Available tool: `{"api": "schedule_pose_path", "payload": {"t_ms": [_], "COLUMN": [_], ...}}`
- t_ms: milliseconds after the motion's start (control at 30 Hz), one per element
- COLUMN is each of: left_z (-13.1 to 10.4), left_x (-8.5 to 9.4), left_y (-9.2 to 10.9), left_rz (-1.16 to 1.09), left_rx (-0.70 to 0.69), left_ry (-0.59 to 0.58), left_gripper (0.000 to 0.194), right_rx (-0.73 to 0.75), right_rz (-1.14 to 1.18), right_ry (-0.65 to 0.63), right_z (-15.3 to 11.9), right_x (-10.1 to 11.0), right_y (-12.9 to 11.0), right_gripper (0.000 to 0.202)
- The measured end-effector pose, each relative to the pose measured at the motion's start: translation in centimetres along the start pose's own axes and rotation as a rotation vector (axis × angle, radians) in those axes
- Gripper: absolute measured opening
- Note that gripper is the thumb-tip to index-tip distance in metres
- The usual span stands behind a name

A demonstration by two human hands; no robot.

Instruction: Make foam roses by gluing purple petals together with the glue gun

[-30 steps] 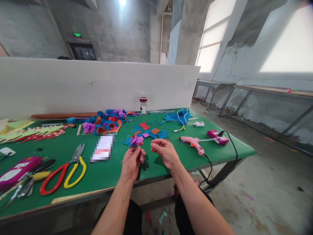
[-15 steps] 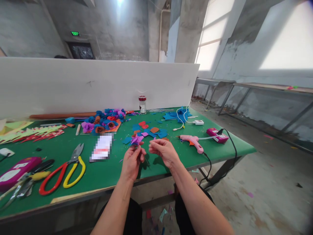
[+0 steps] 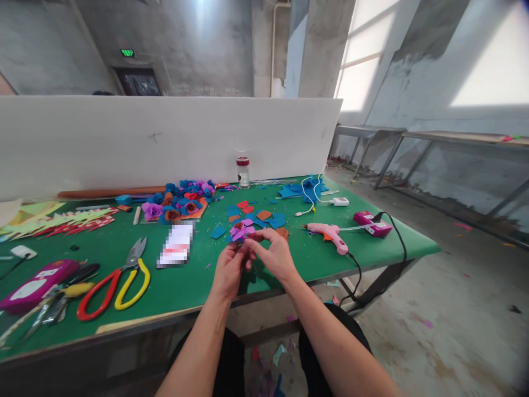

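A purple paper flower [image 3: 238, 231] on a thin stem is held upright near the table's front edge. My left hand [image 3: 230, 270] is closed around its base, thumb against the fingers. From the right, my right hand [image 3: 275, 251] pinches at the edge of the same flower, its fingertips touching the petals and close to the left fingertips. The stem below is mostly hidden by the hands. Just beyond lie loose blue, brown and red paper petals [image 3: 263, 215]. To the right, a pink glue gun [image 3: 328, 232] rests on its side.
On the green table [image 3: 198, 286] lie red-and-yellow-handled scissors [image 3: 124, 275], a blurred white card [image 3: 177, 245], a pile of finished paper flowers [image 3: 182, 201], a jar [image 3: 243, 172] and a magenta power strip [image 3: 372, 223]. A white board [image 3: 165, 143] stands along the back.
My right hand has moved left from beside the flower onto its petals. My left hand still holds the flower. The view has shifted slightly.
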State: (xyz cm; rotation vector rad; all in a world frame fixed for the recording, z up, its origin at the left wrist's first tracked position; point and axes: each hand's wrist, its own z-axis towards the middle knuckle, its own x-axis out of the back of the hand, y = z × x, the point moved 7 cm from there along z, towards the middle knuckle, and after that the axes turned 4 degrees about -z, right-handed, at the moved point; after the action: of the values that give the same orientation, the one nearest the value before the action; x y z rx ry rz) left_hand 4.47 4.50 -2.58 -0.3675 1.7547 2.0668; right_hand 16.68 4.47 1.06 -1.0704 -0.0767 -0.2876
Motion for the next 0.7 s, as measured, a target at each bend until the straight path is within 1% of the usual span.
{"api": "schedule_pose_path", "payload": {"t_ms": [100,267,400,567,700], "left_z": [0.00,0.03,0.03,0.00,-0.02], "left_x": [0.07,-0.06,-0.24,-0.43,-0.52], "left_y": [-0.05,-0.31,-0.26,-0.28,-0.33], "left_rz": [-0.010,-0.008,-0.011,-0.008,-0.011], "left_rx": [-0.016,0.009,0.009,0.011,0.018], "left_ry": [-0.001,-0.027,-0.030,-0.043,-0.054], "left_gripper": [0.029,0.024,0.025,0.027,0.030], "right_rx": [0.013,0.022,0.018,0.006,-0.043], "right_rz": [-0.020,-0.071,-0.086,-0.057,0.004], "right_ry": [-0.010,0.039,0.048,0.046,0.027], "right_z": [-0.18,-0.22,-0.16,-0.08,-0.02], "right_x": [-0.40,-0.34,-0.29,-0.20,-0.27], "right_y": [-0.32,-0.47,-0.34,-0.11,0.50], "right_gripper": [0.024,0.015,0.012,0.013,0.017]}}
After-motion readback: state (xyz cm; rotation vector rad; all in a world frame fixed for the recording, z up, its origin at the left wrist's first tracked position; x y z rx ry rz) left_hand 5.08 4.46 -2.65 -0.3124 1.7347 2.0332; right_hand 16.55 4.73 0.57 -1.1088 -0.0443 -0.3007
